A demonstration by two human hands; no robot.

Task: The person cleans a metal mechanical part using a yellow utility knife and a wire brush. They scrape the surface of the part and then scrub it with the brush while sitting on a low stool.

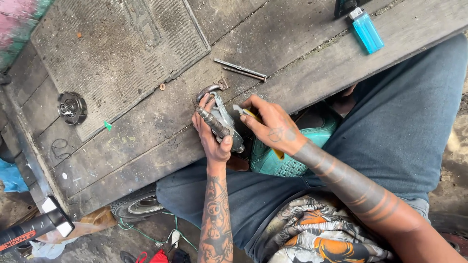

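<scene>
Lighter [366,31] translucent blue, silver cap. Metal part [224,124] dull grey. Tool handle [252,114] yellow. Sandal [287,158] teal, grid pattern. Trousers [399,126] grey-blue. Worktop [302,53] weathered grey wood. Mat [112,53] grey, ribbed. Hammer [36,224] black, white ends.

Metal part [222,122]: dull grey cast metal, greasy, with a ribbed shaft, gripped by the left hand [213,139].
Tool [248,113] in the right hand [273,127]: yellow handle, probably plastic; the tip is hidden.
Planks [302,53]: weathered grey wood, rough, scratched, matt.
Mat [117,53], far left: worn ribbed rubber, dusty.
Lighter [366,31], far right: glossy translucent blue plastic, bright metal cap.
Rods [241,69]: thin bare steel, faint sheen.
Gear [71,108], left: dark oily metal.
Trousers [390,126]: matt blue-grey cloth.
</scene>
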